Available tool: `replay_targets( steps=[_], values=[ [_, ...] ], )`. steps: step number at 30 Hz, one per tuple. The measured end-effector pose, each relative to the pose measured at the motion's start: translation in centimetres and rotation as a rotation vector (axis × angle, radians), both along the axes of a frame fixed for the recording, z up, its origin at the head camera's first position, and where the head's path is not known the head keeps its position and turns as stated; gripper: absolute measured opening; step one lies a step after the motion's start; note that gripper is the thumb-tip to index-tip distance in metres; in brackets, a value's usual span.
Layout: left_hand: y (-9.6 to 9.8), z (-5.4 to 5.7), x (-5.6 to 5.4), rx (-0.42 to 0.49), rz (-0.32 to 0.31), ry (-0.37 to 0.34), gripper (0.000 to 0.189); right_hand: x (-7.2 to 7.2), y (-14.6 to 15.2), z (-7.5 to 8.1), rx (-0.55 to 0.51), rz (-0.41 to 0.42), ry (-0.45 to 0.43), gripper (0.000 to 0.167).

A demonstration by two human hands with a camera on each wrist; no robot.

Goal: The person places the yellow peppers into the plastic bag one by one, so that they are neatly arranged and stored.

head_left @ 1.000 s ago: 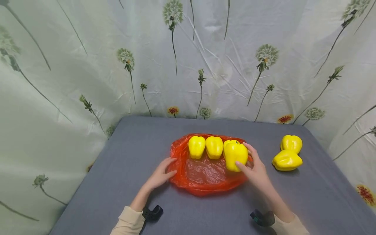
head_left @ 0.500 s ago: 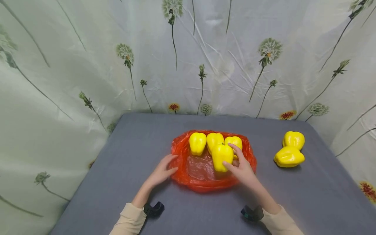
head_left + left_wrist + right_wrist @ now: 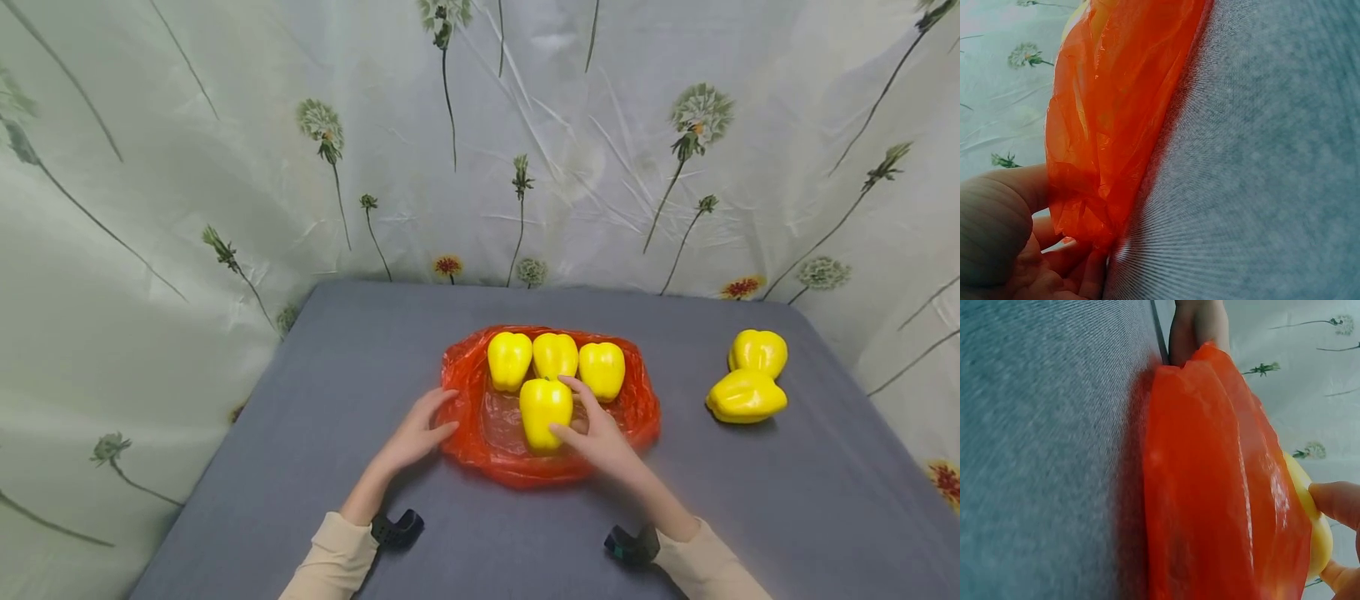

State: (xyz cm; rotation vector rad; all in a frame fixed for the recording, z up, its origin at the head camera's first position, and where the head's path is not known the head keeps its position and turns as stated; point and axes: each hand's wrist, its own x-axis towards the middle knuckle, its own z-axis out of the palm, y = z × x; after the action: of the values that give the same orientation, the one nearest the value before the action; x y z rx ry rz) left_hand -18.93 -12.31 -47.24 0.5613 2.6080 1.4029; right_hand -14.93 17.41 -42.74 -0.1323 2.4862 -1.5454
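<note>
The right grip [image 3: 603, 442] pinches a pepper [image 3: 544, 417] between thumb and fingers, its thumb low on the near side and a finger near the top. The pepper is yellow, stands upright just left of that grip and lies within the mouth of the bag [image 3: 517, 475]; whether it touches the base is unclear. The right wrist view shows two digits pressed to its skin beyond the red film.

Beyond the right grip, inside the bag along its far side, three peppers stand in a row: the left one [image 3: 509, 363], the middle one [image 3: 555, 354], partly behind the held one, and the right one [image 3: 602, 372], straight ahead of the grip.

The left grip [image 3: 412, 431] touches the bag's left rim, thumb and forefinger parted in the head view; whether it pinches the film I cannot tell.

Well to the right of the right grip and farther off, two more peppers sit on the grey bench [image 3: 360, 350]: one upright [image 3: 759, 353], one on its side [image 3: 746, 397] just in front. Past everything hangs a pale curtain [image 3: 585, 167] printed with dandelions.
</note>
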Motion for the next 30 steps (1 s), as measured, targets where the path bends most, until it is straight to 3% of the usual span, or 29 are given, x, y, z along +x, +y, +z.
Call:
replay_targets(
  steps=[8, 20, 30],
  values=[
    [0.1, -0.1, -0.1, -0.013, 0.021, 0.022, 0.051, -0.7, -1.5, 0.0, 0.027, 0.024, 0.035, 0.067],
    [0.3, 0.0, 0.0, -0.017, 0.020, 0.020, 0.051, -0.6, -2.9, -1.3, 0.000, 0.055, 0.113, 0.065],
    [0.2, 0.1, 0.1, -0.022, 0.015, -0.005, 0.052, -0.6, -4.3, -1.8, 0.047, -0.024, 0.141, 0.065]
  ],
)
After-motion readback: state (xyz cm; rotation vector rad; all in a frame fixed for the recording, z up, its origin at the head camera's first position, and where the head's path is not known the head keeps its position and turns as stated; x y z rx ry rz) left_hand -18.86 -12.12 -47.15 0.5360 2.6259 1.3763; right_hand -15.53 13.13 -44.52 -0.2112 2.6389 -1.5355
